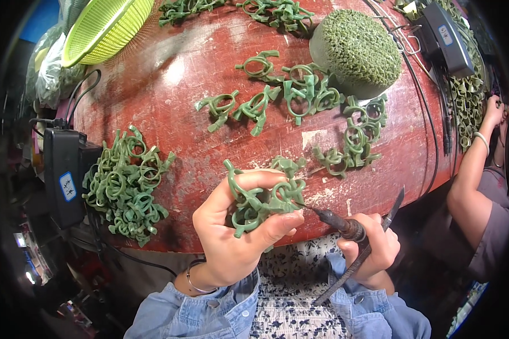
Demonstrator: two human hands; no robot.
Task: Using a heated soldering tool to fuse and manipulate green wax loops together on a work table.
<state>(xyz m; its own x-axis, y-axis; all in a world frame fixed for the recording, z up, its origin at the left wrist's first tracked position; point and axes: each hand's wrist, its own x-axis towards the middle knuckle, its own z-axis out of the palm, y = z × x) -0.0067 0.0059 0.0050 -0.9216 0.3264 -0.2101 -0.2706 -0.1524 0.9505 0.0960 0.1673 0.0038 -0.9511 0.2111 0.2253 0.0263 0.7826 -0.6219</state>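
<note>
My left hand (225, 240) is closed around a cluster of green wax rings (257, 204), thumb below and fingers above. My right hand (379, 248) grips a dark wax pen (345, 225) with a thin metal tip. That tip meets the right edge of the held cluster, or comes very close to it; I cannot tell which. A long, dark, narrow-bladed tool (395, 208) also lies slantwise through the right hand. Beyond my hands, loose green rings (302, 96) are spread over the red table (181, 198).
At the left, a heap of green rings (127, 189) lies beside a black box (62, 175) with cables. A round block with a rough green top (356, 53) stands far right of centre. Further off are a yellow-green basket (107, 31) and another black box (445, 39). Another person's arm (474, 169) is at right.
</note>
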